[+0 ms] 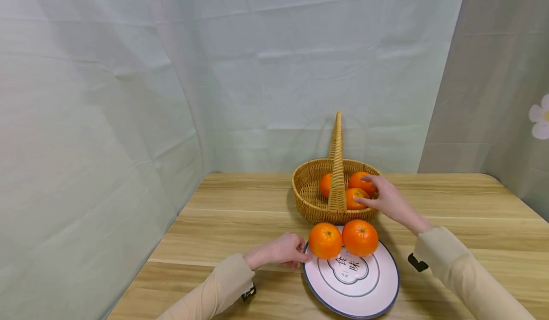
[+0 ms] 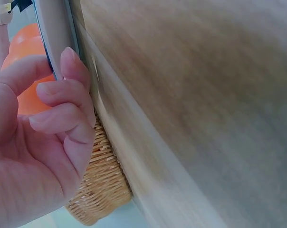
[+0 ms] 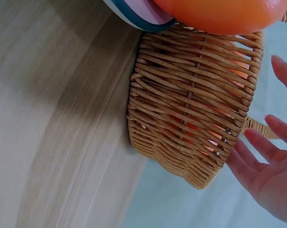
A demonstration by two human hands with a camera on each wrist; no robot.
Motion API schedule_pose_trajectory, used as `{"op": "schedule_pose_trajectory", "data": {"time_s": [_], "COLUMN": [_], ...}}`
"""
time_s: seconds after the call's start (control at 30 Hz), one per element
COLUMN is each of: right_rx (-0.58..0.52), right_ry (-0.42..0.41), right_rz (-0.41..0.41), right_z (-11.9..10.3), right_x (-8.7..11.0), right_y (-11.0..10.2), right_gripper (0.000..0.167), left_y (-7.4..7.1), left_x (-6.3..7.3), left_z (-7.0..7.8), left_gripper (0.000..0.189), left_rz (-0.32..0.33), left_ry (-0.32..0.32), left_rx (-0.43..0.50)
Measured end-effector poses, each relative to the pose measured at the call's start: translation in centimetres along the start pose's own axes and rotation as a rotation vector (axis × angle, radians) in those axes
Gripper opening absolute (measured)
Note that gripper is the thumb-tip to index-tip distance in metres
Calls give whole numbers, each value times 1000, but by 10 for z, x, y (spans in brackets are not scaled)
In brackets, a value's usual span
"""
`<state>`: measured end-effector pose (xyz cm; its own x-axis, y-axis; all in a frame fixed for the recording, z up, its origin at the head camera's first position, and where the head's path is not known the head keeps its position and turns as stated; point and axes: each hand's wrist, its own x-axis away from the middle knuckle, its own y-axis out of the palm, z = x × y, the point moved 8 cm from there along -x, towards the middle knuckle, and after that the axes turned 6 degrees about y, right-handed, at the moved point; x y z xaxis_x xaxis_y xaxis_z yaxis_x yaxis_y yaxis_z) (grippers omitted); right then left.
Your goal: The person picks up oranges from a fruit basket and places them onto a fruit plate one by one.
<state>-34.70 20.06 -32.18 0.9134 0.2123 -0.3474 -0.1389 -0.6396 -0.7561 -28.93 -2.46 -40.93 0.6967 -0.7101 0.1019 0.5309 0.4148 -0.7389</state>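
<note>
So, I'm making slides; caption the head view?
Left hand pinching a plate with two oranges, right hand over a basket showing three.

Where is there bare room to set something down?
Bare: the tabletop left of the basket and right of the right hand; the near half of the plate. Crowded: its far half, with two oranges, and the basket's right side.

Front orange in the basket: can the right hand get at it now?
Likely yes: the right hand is over the right side of the basket, close to the front orange; the handle stands left of both.
</note>
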Motion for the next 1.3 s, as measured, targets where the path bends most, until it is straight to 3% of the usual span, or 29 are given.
{"op": "schedule_pose_trajectory", "data": {"time_s": [0.23,1.3], "right_rx": [32,79], "right_ry": [14,-26], "right_rz": [-55,-104], "right_z": [3,-5], "right_x": [-5,-19], "right_y": [8,25], "right_gripper": [66,58], "left_y": [0,0], "left_x": [1,5], "left_z": [1,1], "left_gripper": [26,26], "left_rz": [-13,1], "left_ry": [-8,-5], "left_rx": [-11,10]}}
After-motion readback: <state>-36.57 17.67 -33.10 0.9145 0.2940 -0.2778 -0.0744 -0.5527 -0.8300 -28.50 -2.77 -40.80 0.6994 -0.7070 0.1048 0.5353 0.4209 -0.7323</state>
